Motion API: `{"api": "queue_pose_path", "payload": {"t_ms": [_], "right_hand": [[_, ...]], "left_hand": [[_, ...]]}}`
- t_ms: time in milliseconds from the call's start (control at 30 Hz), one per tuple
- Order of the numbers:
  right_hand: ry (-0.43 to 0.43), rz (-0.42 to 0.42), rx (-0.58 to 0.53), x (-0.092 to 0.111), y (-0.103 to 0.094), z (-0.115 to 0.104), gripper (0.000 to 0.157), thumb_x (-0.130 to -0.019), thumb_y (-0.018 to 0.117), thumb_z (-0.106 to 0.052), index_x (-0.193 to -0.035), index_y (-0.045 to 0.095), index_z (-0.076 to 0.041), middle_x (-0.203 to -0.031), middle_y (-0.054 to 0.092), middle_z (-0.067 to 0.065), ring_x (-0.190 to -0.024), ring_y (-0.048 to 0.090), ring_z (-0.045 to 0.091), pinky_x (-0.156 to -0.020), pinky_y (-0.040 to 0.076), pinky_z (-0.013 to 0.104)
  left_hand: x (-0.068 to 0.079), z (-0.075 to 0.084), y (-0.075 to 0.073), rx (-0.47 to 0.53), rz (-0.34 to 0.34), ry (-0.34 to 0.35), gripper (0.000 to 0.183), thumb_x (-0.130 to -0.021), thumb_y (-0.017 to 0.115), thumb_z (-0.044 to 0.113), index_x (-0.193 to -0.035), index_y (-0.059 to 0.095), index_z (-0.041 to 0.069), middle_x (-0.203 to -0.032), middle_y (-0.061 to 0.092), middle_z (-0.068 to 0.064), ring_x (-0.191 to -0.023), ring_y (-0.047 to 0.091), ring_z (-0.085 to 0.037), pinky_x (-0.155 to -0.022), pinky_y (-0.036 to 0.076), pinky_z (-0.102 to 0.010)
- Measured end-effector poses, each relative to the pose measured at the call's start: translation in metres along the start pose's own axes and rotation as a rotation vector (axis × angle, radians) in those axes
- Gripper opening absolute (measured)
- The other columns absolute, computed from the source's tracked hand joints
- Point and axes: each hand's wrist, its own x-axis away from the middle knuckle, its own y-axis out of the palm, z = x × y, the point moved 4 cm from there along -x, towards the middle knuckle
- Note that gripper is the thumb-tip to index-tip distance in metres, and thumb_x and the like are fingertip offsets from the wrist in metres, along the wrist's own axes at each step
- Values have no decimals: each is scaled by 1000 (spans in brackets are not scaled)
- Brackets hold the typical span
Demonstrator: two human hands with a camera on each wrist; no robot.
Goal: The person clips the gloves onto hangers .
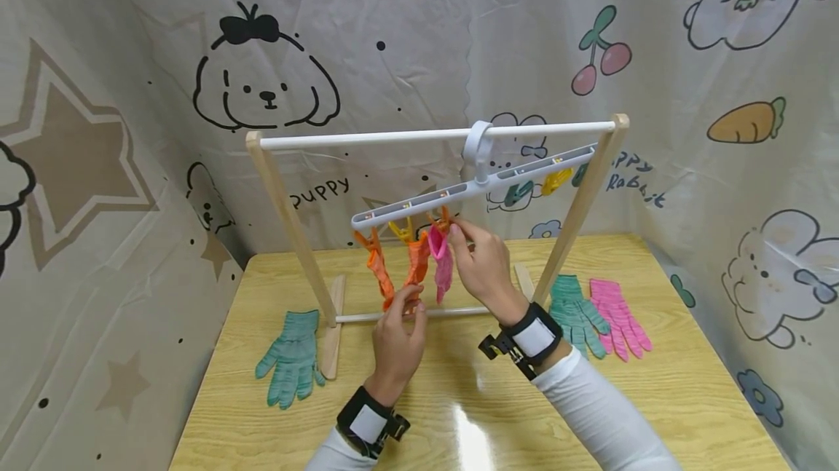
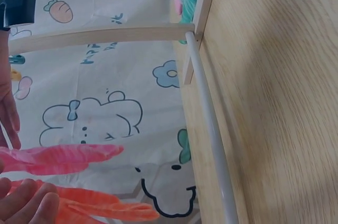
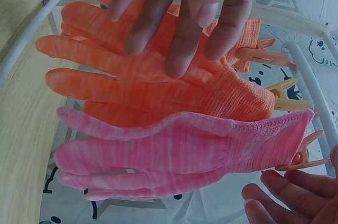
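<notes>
A pink glove (image 3: pixel 158 152) hangs by its cuff from an orange clothespin (image 1: pixel 440 219) under a pale grey hanger (image 1: pixel 419 203). My right hand (image 1: pixel 483 260) is at that clothespin, fingertips beside the cuff; the clothespin's handles stand apart, unsqueezed. Left of it, orange gloves (image 3: pixel 153 84) hang from a yellow clothespin (image 1: pixel 402 229) and another orange clothespin (image 1: pixel 368 239). In front of the orange gloves is my left hand (image 1: pixel 398 343), its fingers loosely bent. The right wrist view shows these fingers (image 3: pixel 182 44) over the orange fabric, with no clear pinch.
The hanger hooks on a white rod (image 1: pixel 367 137) of a wooden frame and tilts up rightward. Green (image 1: pixel 518 193) and yellow clothespins (image 1: pixel 556 181) hang at its right. A green glove (image 1: pixel 293 358) lies left on the table; another green glove (image 1: pixel 574 314) and a pink one (image 1: pixel 619 318) lie right.
</notes>
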Motion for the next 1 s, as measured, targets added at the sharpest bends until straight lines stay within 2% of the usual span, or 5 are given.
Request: {"api": "queue_pose_path", "payload": {"t_ms": [133, 267, 567, 800, 1000], "right_hand": [[18, -17, -4, 4, 1, 4, 34, -105, 50, -23, -120, 72, -1, -109, 77, 18, -90, 76, 32, -66, 63, 42], [36, -33, -12, 8, 2, 7, 33, -105, 52, -24, -120, 72, -2, -112, 76, 17, -96, 75, 31, -68, 63, 41], [104, -60, -14, 22, 2, 19, 34, -103, 55, -29, -119, 72, -5, -111, 77, 14, -95, 75, 28, -69, 62, 40], [124, -68, -13, 35, 2, 28, 31, -103, 56, -26, -118, 73, -6, -111, 77, 14, -96, 75, 29, -71, 62, 42], [166, -107, -28, 49, 5, 36, 31, -104, 56, -27, -118, 72, -4, -111, 76, 15, -96, 74, 29, -74, 63, 44]], "left_hand": [[2, -1, -2, 2, -6, 2, 24, -98, 64, 10, -122, 66, 8, -113, 76, -9, -90, 75, -21, -67, 62, -41], [3, -2, -4, 8, -9, 7, 24, -97, 64, 10, -121, 67, 8, -112, 77, -8, -87, 76, -20, -68, 62, -39], [6, -3, -10, 5, -11, 31, 23, -94, 67, 6, -117, 69, 9, -103, 77, -8, -84, 75, -18, -70, 62, -32], [11, -7, -14, 2, -35, 10, 20, -94, 67, 5, -114, 70, 8, -102, 77, -8, -84, 75, -17, -68, 61, -27], [16, -12, -16, -4, -60, -8, 17, -96, 65, 7, -112, 70, 6, -101, 76, -8, -89, 74, -19, -68, 62, -31]]}}
